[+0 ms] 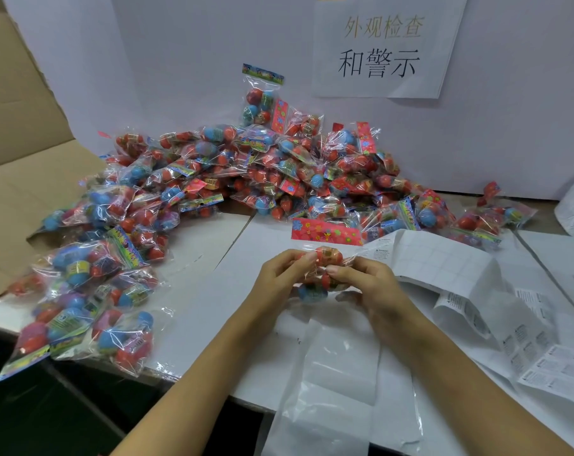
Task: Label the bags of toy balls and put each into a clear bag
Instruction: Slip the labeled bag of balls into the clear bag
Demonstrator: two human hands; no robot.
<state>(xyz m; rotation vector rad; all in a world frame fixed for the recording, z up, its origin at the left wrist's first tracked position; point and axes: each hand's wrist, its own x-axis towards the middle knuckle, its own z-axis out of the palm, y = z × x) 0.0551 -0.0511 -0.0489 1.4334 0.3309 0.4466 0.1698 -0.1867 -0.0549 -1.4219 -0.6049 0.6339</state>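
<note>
Early stage, by the look of it: one crinkly clear bag of red and blue toy balls (322, 271) above white desk (213, 291), pinched by left hand (279, 274) and right hand (368, 284) fingers; large unprocessed heap of ball bags (246, 179) behind, flat clear plastic bags (338, 373) and white warning-label sheets (443, 258) waiting nearby.

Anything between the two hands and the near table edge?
Yes, in the head view: flat clear plastic bags lie on the white table, below the left hand and right hand gripping the bag of toy balls.

Label sheets (496, 311) lie right of bag pile (246, 179).
</note>
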